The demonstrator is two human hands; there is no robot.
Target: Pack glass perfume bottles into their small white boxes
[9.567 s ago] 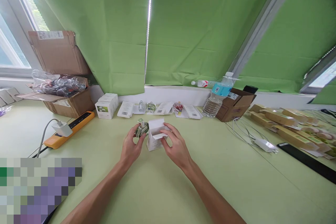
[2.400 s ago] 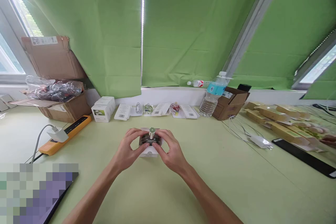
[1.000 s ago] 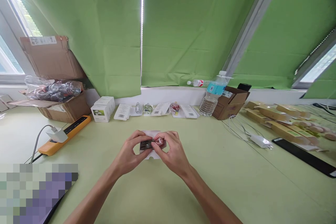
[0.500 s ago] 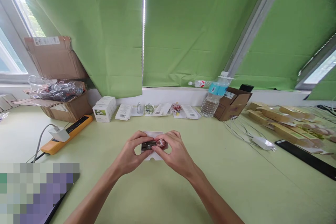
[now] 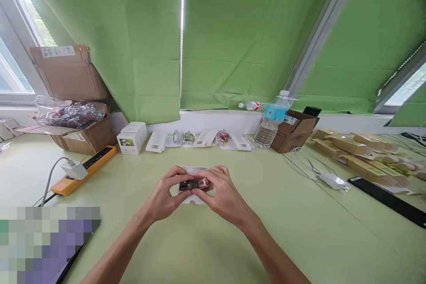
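Observation:
Between my two hands lies a small item, dark at its left end and reddish in shiny clear plastic at its right end [image 5: 203, 183]. My left hand [image 5: 166, 193] pinches the dark end with thumb and fingers. My right hand [image 5: 222, 193] closes round the reddish end, its thumb tip close to the left thumb. Under the item is an open white box or card [image 5: 193, 170] with a notch in its near edge. Its sides are partly hidden by my fingers.
Along the back stand white boxes [image 5: 130, 140], barcoded cards [image 5: 156, 142], small coiled cables [image 5: 189, 137] and a large water bottle [image 5: 266, 131]. On the left are an orange power strip [image 5: 96, 168] and an open carton [image 5: 89, 135]. A white adapter [image 5: 333, 181] lies right.
My right thumb has shifted slightly down and left along the item's near edge. Both hands otherwise stay in the same place, still on the item.

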